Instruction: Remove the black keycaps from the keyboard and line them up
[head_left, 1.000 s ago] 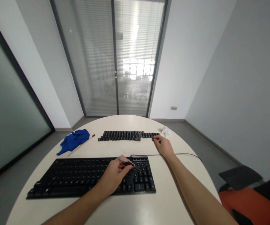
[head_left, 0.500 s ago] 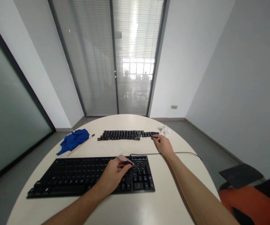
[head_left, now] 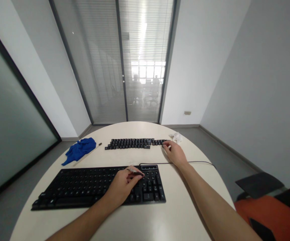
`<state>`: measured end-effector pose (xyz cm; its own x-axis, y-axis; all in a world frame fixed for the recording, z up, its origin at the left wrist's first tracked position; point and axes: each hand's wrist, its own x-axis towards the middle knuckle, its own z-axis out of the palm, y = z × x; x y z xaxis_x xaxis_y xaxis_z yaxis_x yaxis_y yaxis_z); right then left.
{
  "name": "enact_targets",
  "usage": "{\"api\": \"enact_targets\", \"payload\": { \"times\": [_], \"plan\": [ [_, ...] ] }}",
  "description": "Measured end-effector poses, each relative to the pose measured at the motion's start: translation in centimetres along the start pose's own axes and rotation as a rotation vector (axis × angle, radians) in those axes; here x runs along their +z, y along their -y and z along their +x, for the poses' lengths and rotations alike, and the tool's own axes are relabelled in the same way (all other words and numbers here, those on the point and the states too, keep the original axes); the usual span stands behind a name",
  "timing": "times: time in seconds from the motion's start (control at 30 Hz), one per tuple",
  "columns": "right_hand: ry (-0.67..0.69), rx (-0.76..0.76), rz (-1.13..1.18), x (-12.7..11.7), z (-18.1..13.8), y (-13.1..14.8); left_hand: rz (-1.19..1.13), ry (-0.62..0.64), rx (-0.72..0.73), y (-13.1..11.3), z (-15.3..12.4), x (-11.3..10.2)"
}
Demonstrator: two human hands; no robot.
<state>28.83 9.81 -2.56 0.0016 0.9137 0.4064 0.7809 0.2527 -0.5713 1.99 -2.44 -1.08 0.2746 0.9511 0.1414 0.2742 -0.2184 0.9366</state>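
Observation:
A black keyboard (head_left: 79,184) lies on the table, with key caps gone from much of it. Over its right part, my left hand (head_left: 123,184) is closed on a slim grey and black tool (head_left: 136,172), whose tip points right toward the number pad. Its exact kind is too small to make out. Farther back, loose black keycaps (head_left: 129,143) are laid out in rows. At the right end of those rows, my right hand (head_left: 174,153) pinches a small black keycap (head_left: 163,146) between thumb and fingers, close to the tabletop.
To the left lie a crumpled blue cloth (head_left: 80,149) and a thin wooden brush (head_left: 87,154). A crumpled white tissue (head_left: 176,137) sits behind my right hand. The keyboard's cable (head_left: 200,162) runs right to the edge of the round table (head_left: 145,222). An orange chair (head_left: 273,214) stands at right.
My right hand stays by the end of the keycap rows, its fingertips shifted very slightly. The left hand keeps the tool over the keyboard. The view has tilted a little.

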Motion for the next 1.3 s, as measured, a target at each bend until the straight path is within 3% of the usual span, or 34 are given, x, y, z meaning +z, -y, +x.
{"api": "enact_targets", "payload": {
  "times": [0.07, 0.17, 0.27, 0.33, 0.63, 1.07, 1.3],
  "plan": [
    [0.120, -0.078, 0.043, -0.8, -0.6, 0.9, -0.020, -0.010, -0.008, 0.0, 0.0, 0.0],
    [0.431, -0.195, 0.184, -2.3, -1.9, 2.3, -0.052, -0.027, -0.002, 0.0, 0.0, 0.1],
    [0.742, -0.150, 0.295, -3.3, -3.1, 3.3, -0.063, -0.016, -0.011, -0.1, 0.0, 0.1],
    [0.848, -0.114, 0.334, -3.6, -3.6, 3.6, -0.026, -0.007, -0.003, -0.3, -0.1, 0.1],
    [0.869, -0.105, 0.378, -2.7, -3.7, 3.8, 0.375, -0.039, 0.142, -1.3, -0.5, 0.3],
    [0.842, -0.169, 0.361, -2.2, -4.0, 4.7, 0.474, 0.003, 0.214, -1.0, -0.4, 0.4],
    [0.839, -0.172, 0.354, -2.1, -4.1, 5.2, 0.575, 0.118, 0.320, -1.4, -0.5, 0.4]
  ]
}}
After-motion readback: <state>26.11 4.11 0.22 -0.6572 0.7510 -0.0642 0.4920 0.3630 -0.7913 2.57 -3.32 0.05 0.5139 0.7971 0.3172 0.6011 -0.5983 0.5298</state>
